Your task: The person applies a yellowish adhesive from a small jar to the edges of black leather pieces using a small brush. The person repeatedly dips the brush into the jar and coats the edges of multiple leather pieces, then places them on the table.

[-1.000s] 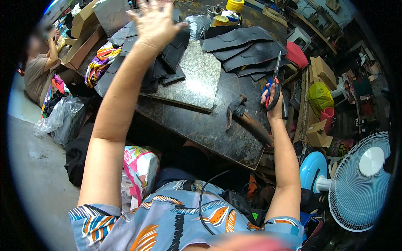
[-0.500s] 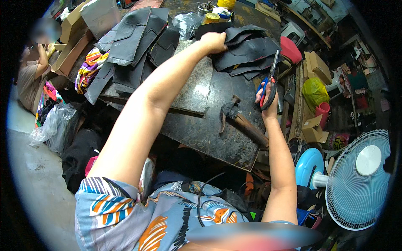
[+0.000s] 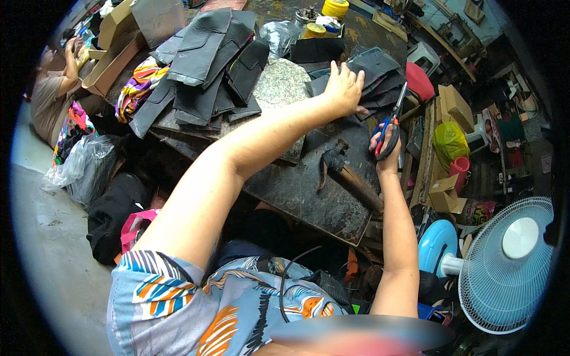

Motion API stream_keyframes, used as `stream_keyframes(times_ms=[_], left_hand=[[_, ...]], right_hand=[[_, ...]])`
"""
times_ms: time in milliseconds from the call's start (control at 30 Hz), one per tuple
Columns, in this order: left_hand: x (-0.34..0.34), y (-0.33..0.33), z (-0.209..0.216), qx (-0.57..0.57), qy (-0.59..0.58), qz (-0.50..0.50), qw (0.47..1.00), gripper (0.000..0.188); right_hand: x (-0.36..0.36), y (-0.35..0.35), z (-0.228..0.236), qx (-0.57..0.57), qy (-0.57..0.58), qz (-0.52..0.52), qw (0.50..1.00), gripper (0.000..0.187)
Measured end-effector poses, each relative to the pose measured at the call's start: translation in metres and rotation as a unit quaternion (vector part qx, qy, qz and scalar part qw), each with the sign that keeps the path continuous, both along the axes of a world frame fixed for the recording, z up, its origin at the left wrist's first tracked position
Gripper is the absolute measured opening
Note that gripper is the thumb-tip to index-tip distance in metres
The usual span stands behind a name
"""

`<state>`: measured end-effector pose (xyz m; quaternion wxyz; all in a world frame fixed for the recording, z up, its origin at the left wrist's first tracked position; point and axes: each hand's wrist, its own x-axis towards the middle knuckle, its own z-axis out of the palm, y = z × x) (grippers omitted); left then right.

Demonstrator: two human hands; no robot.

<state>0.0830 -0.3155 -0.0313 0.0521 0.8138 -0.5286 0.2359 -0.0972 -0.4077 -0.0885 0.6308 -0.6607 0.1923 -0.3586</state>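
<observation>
While right hand gripped scissors upright, left hand pressed flat, fingers spread, on dark leather pcs.

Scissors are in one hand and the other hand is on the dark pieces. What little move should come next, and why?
Probably the left hand should pinch and lift one dark cut piece off the right-hand stack. It lies flat on that stack with nothing gripped, while the right hand holds the red-and-blue scissors blades up, beside the stack and touching no piece. The scissors need a piece brought to them.
</observation>
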Motion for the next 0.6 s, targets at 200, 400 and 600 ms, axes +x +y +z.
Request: stream_keyframes(times_ms=[200, 400, 600], left_hand=[[0.032, -0.019, -0.01, -0.131, 0.259, 0.007, 0.957, 0.113], [0.001, -0.011, -0.029, -0.141, 0.178, -0.025, 0.973, 0.117], [-0.009, 0.003, -0.021, -0.139, 0.409, 0.012, 0.902, 0.123]], right_hand=[[0.0, -0.003, -0.002, 0.011, 0.006, 0.002, 1.0, 0.042], [0.0, -0.003, -0.002, 0.012, 0.004, 0.003, 1.0, 0.043], [0.002, -0.005, -0.004, 0.033, -0.005, 0.002, 0.999, 0.044]])
